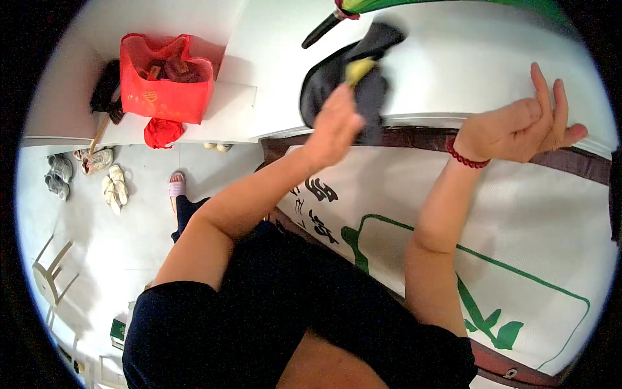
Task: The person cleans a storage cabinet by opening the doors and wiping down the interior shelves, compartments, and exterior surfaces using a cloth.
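A black fabric item, partly blurred, is over the white surface; its kind is unclear. My left hand is at its near side, smeared by motion. Its fingers look bunched and closed at the fabric, and a small yellow patch shows just past the fingertips. My right hand, with a dark red bead bracelet on the wrist, is raised off to the right. Its fingers are apart and hold nothing. An umbrella with a dark handle and green canopy lies beyond the fabric.
A red bag with boxes in it stands on a white ledge at left. Shoes and a stool are on the floor. Below my arms is a white banner with green drawing and black characters.
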Tool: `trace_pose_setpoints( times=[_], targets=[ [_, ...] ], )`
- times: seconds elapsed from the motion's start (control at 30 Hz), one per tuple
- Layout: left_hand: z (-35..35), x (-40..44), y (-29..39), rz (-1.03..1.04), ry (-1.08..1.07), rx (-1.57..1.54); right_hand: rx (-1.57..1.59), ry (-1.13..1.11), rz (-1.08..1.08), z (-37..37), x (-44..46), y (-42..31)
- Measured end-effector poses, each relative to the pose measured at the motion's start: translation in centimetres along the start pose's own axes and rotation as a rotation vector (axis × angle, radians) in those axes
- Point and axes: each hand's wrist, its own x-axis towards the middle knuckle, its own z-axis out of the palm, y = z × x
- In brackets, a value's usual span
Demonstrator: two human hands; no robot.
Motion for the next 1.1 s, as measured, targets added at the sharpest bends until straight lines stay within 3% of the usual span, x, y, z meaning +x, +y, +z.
trace_pose_setpoints(
  times=[0.07, 0.13, 0.2, 0.27, 0.33, 0.4, 0.5, 0.53, 0.57, 0.6, 0.63, 0.67, 0.77, 0.8, 0.83, 0.9, 0.93, 1.0, 1.07, 1.1],
  targets=[
    [-2.3, -4.5, -4.1, -0.633, 0.045, 0.011, 0.025, -0.052, 0.002, -0.3, -0.1, 0.2],
    [-4.5, -7.4, -6.7, -0.889, 0.181, -0.008, 0.036, -0.042, 0.000, -0.2, -0.3, 0.3],
    [-4.7, -6.4, -4.2, -0.949, 0.230, -0.118, 0.031, -0.005, 0.004, 0.0, -0.1, 0.2],
    [-3.1, -4.8, -1.2, -0.819, 0.229, -0.223, 0.022, 0.005, 0.017, 0.1, 0.1, -0.3],
    [-1.1, -2.9, 1.4, -0.415, 0.092, 0.037, 0.016, -0.017, 0.025, 0.0, 0.4, -0.4],
    [-0.9, 1.4, 4.3, -0.018, -0.048, -0.037, 0.010, -0.039, 0.023, -0.4, 0.3, -0.6],
    [-0.5, 2.5, 2.6, 0.084, -0.062, 0.074, 0.018, -0.055, -0.025, -0.3, 0.3, -0.3],
    [0.2, 2.1, 1.1, 0.128, 0.102, 0.117, 0.031, -0.089, -0.048, -0.6, 0.2, 0.0],
    [-0.3, 1.3, -0.5, 0.080, 0.060, 0.150, 0.031, -0.091, -0.030, -0.7, 0.1, 0.0],
    [0.2, -0.1, -3.6, -0.271, 0.127, 0.004, 0.032, -0.094, -0.013, -0.9, 0.1, 0.0],
    [-0.3, -1.8, -5.4, -0.440, 0.184, 0.076, 0.023, -0.061, 0.043, -0.4, -0.1, -0.6],
    [-2.2, -1.3, -3.1, -0.646, 0.060, -0.026, 0.026, -0.055, 0.069, -0.4, -0.2, -0.6],
    [-0.8, -2.4, -1.9, -0.512, 0.089, -0.032, 0.009, -0.013, 0.111, -0.2, 0.1, -1.2],
    [0.5, -2.3, -0.1, -0.407, 0.129, 0.114, -0.003, -0.020, 0.118, -0.2, 0.3, -2.1],
    [-0.1, 0.2, 3.6, -0.208, 0.029, 0.065, -0.014, -0.027, 0.125, -0.2, 0.5, -2.9],
    [1.3, 3.7, 6.9, 0.134, 0.063, 0.036, -0.019, -0.121, 0.174, -1.1, 1.1, -5.3],
    [1.5, 5.4, 7.9, 0.191, -0.017, 0.080, 0.102, -0.198, 0.129, -1.7, 0.6, -6.0],
    [1.8, 7.6, 7.8, 0.339, 0.052, 0.028, 0.246, -0.004, 0.126, -0.4, -0.4, -6.7],
    [0.6, 6.3, 4.4, 0.226, -0.122, 0.238, 0.214, -0.017, 0.114, 0.0, -0.6, -6.5],
    [0.7, 4.4, 1.2, -0.070, 0.026, 0.167, 0.197, -0.020, 0.106, 0.2, -0.5, -6.4]
  ],
)
